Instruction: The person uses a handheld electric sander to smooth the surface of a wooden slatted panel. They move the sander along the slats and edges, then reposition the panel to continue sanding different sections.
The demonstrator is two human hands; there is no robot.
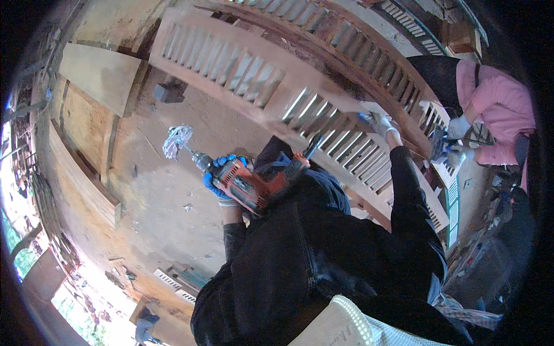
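Observation:
My left hand (221,177), in a blue glove, grips an orange and black power drill (254,184) held out over the dusty floor. A frayed white buffing head (176,140) sits on the drill's tip, pointing to the left. My right hand (381,124), in a white and blue glove, rests on the edge of a long wooden louvered panel (242,69) that runs diagonally across the view. Black sleeves cover both my arms.
A person in a pink top (499,101) with white gloves works with a tool on the panel's far right end. Wooden boards (101,75) lie at the left. A second slatted frame (358,46) stands behind the panel. Scraps litter the lower-left floor.

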